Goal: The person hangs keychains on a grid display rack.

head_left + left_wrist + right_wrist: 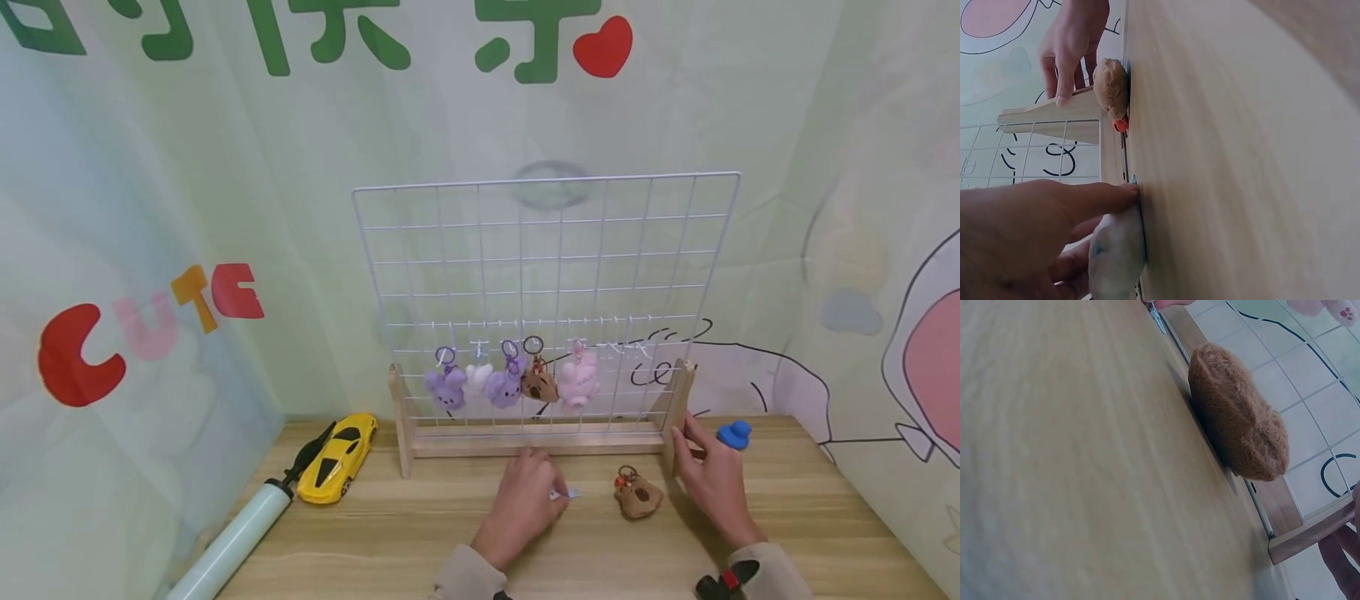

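In the head view my left hand (521, 506) is low over the table before the rack's wooden base (525, 444). Its fingers curl round a small white plush charm (1116, 259), which rests on the table in the left wrist view; a light metal clasp (573, 493) shows beside the fingertips. My right hand (712, 477) grips the right wooden post (678, 404) of the white wire rack. Between the hands lies a brown plush keychain (639, 498) with a ring and an orange-red bead, touched by neither hand.
From the wire grid (540, 250) hang two purple charms, a white one (478, 377), a brown one (540, 383) and a pink one (579, 379). A yellow toy car (341, 458) and a pale pump (232, 542) lie at left; a blue object (735, 434) is behind my right hand.
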`<state>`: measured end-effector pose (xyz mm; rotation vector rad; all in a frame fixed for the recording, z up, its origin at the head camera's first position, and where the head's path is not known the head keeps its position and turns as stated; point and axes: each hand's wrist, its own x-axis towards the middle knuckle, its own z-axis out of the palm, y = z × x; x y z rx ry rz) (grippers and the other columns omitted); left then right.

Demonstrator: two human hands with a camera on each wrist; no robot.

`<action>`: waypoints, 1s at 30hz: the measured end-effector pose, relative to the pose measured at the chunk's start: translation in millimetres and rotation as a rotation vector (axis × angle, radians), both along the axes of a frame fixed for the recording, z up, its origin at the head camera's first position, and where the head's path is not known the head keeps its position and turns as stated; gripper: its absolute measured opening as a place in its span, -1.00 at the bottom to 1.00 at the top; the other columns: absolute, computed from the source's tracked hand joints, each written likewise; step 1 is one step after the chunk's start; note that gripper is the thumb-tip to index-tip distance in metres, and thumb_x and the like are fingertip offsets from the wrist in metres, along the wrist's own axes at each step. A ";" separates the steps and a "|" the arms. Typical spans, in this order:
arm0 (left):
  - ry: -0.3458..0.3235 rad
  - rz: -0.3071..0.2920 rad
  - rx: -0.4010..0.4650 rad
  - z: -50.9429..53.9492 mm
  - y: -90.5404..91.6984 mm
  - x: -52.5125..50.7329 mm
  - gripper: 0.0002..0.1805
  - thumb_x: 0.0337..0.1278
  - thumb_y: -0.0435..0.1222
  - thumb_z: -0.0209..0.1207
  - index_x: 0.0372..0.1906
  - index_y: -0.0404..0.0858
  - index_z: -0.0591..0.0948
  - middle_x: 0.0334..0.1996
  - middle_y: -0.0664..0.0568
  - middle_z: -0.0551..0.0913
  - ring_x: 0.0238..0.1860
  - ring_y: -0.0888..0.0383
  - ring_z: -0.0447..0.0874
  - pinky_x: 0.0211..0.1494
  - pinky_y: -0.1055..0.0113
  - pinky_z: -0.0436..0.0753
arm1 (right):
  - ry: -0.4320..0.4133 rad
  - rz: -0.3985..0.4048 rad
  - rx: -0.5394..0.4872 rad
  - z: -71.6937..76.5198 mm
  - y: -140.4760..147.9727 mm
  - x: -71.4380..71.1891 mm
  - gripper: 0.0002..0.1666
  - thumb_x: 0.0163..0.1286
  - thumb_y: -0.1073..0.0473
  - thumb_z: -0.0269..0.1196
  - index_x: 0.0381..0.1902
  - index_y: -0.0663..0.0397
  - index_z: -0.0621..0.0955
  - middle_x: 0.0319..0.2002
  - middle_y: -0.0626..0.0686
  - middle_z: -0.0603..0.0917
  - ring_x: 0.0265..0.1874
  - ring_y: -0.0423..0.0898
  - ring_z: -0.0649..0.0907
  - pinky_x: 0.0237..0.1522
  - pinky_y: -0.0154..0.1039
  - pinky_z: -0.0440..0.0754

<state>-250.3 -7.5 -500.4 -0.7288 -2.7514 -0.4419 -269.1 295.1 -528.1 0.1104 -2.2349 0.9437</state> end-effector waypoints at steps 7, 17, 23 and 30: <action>-0.037 -0.019 0.034 -1.3 0.2 -0.1 -0.87 0.03 -0.22 0.61 -0.46 -0.01 0.84 -0.25 0.15 0.80 -0.12 0.12 0.60 0.07 0.21 0.67 | -0.001 -0.012 -0.003 -0.2 0.1 -0.4 -0.45 0.55 0.30 0.35 0.44 0.32 0.57 0.09 0.43 0.77 0.06 0.41 0.80 -0.18 0.14 0.80; -0.057 0.006 0.075 -0.7 -1.7 0.0 -0.85 0.09 -0.14 0.60 -0.44 0.04 0.81 -0.43 0.30 0.78 -0.20 0.11 0.67 -0.13 0.24 0.63 | 0.012 -0.016 -0.006 0.2 -0.2 -0.2 -0.47 0.53 0.32 0.35 0.40 0.36 0.60 0.06 0.42 0.79 0.04 0.38 0.80 -0.17 -0.93 0.34; -0.058 0.032 0.070 2.2 -1.2 4.2 -0.80 0.03 -0.20 0.62 -0.23 -0.08 0.84 -0.49 0.30 0.73 -0.23 0.13 0.66 -0.11 0.24 0.63 | 0.016 -0.014 -0.005 0.0 -0.4 -0.7 -0.47 0.52 0.32 0.36 0.39 0.37 0.60 0.06 0.42 0.79 0.03 0.39 0.80 -0.19 -0.93 0.36; -0.194 0.041 0.154 5.3 -3.2 6.4 -0.83 0.04 -0.30 0.60 -0.24 -0.14 0.85 -0.51 0.25 0.72 -0.21 0.12 0.59 0.01 0.21 0.59 | 0.012 -0.015 -0.002 -0.1 -0.4 -0.7 -0.46 0.53 0.31 0.35 0.41 0.34 0.59 0.07 0.42 0.79 0.04 0.39 0.80 -0.18 -0.94 0.35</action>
